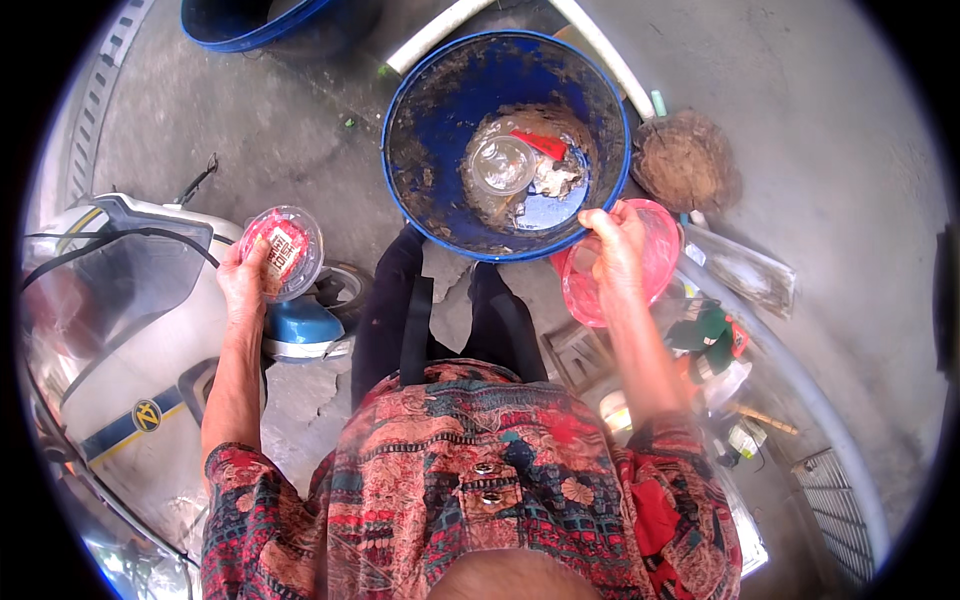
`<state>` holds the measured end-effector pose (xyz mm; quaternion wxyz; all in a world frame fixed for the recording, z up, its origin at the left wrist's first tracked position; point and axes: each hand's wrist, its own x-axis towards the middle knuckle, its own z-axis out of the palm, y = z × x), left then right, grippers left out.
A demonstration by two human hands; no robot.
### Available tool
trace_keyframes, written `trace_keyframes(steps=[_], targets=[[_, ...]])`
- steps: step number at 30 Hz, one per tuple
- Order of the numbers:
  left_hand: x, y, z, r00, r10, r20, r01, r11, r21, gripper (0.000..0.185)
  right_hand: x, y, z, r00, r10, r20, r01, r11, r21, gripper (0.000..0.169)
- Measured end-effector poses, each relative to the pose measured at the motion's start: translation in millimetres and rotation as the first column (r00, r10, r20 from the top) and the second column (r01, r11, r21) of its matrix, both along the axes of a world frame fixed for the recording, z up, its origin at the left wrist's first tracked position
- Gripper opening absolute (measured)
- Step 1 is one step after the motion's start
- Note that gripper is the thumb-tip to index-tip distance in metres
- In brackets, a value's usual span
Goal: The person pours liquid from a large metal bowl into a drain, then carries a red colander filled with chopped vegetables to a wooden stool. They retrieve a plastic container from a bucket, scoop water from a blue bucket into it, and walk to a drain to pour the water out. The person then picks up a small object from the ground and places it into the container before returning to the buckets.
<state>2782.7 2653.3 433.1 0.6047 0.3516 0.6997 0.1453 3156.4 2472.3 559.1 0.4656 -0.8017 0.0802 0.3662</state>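
My left hand (247, 279) grips a round clear plastic tub (306, 251) with a red printed label bearing writing. The tub is held out to the left, apart from the blue barrel (420, 229). At the barrel's near right rim is my right hand (621, 244), its fingers closed on a pink translucent plastic item (660, 244), seemingly a bag. The barrel stands before me, its inside wall smeared with dirt. At its bottom lie a clear round plastic container (504, 165), a red scrap (541, 144) and a crumpled pale scrap (559, 178).
A white motor scooter (142, 360) stands close on my left. Another blue barrel (247, 41) is at the far left. Two white pipes (442, 34) and a wooden stump (686, 161) border the near barrel. Mixed items, including green cloth (709, 330), lie right beside a curved grey pipe (795, 375).
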Motion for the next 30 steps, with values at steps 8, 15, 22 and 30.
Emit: trace_keyframes(steps=[8,15,22,30], targets=[[-12,-15,-7,0.999,0.041,0.002,-0.041,0.998,-0.036,0.014,-16,12,-8,0.994,0.107,0.009,-0.106,0.993,-0.051,0.031],[-18,-23,-2,0.999,0.018,-0.045,-0.019,1.000,-0.025,0.017,-31,30,-14,0.981,0.194,0.019,-0.194,0.981,0.006,0.036],[-29,-35,-5,0.996,0.091,0.005,-0.091,0.994,-0.056,0.017,-21,23,-40,0.970,0.228,0.089,-0.232,0.972,0.038,0.039],[-18,-31,3,0.993,0.110,0.033,-0.108,0.992,-0.063,0.018,-16,38,-47,0.955,0.281,0.091,-0.288,0.955,0.066,0.039]])
